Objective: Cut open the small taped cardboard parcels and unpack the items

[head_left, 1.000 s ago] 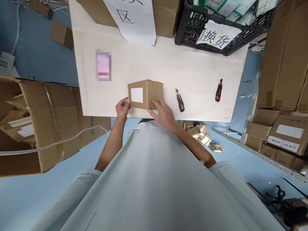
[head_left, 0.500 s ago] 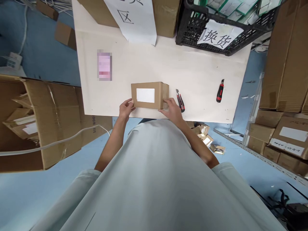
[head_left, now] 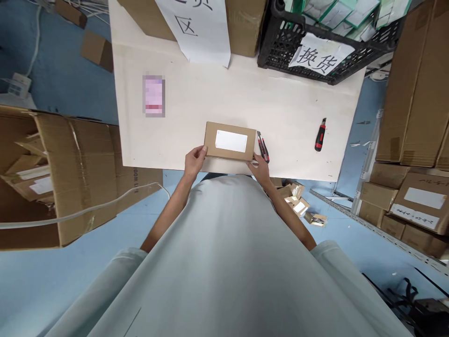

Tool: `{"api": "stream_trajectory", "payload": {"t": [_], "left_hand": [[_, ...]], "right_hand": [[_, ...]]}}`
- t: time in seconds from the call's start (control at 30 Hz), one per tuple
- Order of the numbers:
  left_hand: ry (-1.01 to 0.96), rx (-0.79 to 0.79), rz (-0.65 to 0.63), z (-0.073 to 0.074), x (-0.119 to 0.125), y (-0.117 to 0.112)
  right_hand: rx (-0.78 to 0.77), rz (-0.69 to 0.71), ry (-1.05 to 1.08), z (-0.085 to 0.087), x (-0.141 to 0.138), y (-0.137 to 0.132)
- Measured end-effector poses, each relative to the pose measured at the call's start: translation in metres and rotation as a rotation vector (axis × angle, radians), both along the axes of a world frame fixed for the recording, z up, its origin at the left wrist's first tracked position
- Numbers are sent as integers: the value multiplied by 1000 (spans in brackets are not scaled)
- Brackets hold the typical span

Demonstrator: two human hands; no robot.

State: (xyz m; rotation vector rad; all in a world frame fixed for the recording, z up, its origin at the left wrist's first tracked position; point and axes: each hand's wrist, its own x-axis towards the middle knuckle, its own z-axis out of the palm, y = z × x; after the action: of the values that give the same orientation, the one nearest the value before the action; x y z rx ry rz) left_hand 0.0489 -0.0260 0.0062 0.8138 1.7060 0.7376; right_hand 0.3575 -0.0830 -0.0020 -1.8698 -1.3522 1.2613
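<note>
A small brown cardboard box [head_left: 211,140] with a blank-looking white label [head_left: 231,141] on its upper face is held between both hands, close to the table's front edge. My left hand [head_left: 195,161] grips its left end near the lower corner, thumb on top. At the lower right corner, my right hand [head_left: 260,168] pinches the box; part of its fingers is hidden. Just right of the box lies a red and black utility knife [head_left: 263,147], partly covered by the box and near my right fingers.
Farther right on the white table [head_left: 291,103] lies another utility knife [head_left: 320,135]. A pixelated pink item [head_left: 154,96] is at the left. Along the back stand a large carton [head_left: 245,28] and a black crate [head_left: 280,42]. An open carton [head_left: 84,178] stands left of the table.
The cardboard box has shifted right and turned slightly clockwise, its label face now showing more squarely. Both hands have moved right with it, still gripping its ends.
</note>
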Motion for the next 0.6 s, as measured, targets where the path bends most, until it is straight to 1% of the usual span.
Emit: {"api": "stream_trajectory", "payload": {"t": [0.1,0.2,0.33,0.47,0.6], "left_hand": [[-17,73,24,11,-1,6],[-3,137,4,21,2,20],[30,196,-11,29,8,37],[37,205,-2,28,9,41],[26,129,23,17,8,38]], "right_hand": [[45,-52,-4,17,-1,15],[73,-92,-41,35,2,37],[97,-129,-100,52,7,63],[69,-141,-160,57,12,75],[-1,-79,-211,51,12,80]]}}
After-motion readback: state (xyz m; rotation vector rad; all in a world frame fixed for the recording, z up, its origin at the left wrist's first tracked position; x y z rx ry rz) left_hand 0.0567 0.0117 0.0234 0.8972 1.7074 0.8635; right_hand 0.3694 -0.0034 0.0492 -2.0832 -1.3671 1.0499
